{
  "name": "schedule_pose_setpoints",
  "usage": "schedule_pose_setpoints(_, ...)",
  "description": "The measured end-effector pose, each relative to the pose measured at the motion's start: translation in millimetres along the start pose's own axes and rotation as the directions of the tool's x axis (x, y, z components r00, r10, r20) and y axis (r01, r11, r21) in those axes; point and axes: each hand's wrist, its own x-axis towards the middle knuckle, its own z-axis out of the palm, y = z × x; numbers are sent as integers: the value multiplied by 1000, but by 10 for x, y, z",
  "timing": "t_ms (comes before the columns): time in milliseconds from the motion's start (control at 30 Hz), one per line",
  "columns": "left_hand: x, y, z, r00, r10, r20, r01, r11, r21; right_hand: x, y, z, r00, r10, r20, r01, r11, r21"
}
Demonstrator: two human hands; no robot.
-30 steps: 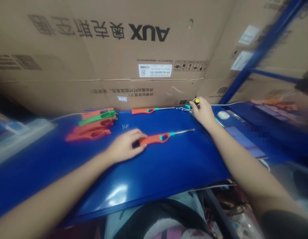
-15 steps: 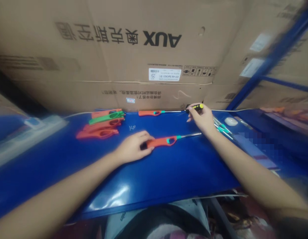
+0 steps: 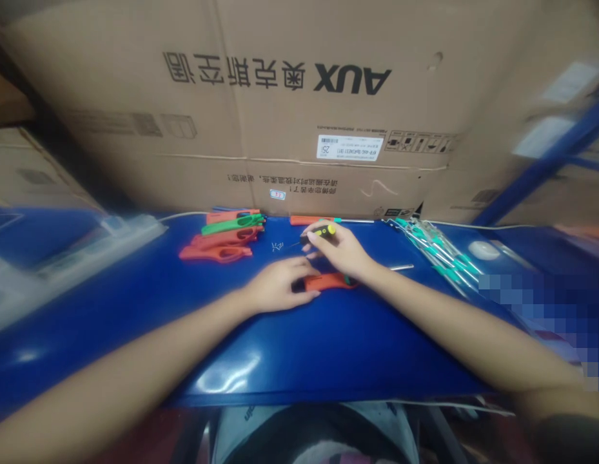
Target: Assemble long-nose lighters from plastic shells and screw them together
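My left hand [image 3: 282,285] is closed around the butt end of an orange long-necked lighter [image 3: 328,281], which lies on the blue table. Its metal tube points right and passes partly behind my right forearm. In my right hand [image 3: 342,250] is a screwdriver [image 3: 319,233] with a black and yellow handle. Its thin shaft points left, just above my left hand. Behind my right hand lies another orange lighter [image 3: 304,220], partly covered by the fingers. Orange and green lighter handles [image 3: 222,240] are piled to the left.
Several metal lighter tubes with teal parts [image 3: 439,254] lie at the right, near a white round object [image 3: 483,250]. A cardboard box [image 3: 260,122] walls off the back. A power strip [image 3: 100,248] runs along the left of the blue table [image 3: 299,361].
My right hand has carried the screwdriver left, from the far lighter's tube to above the held lighter. My left hand keeps its hold. The camera view has shifted left.
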Motion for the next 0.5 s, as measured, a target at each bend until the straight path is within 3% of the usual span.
schedule_pose_setpoints(133,1,-2,3,1000,8,-20,-8,1000,-11,61,25,97,999,-32,43,33,999,-17)
schedule_pose_setpoints(300,11,6,-4,999,41,-27,-42,999,-30,118,63,112,994,25,104,-20,999,-50)
schedule_pose_setpoints(500,4,12,-16,1000,9,-14,-9,1000,-13,31,-10,75,1000,-15,22,16,999,-39)
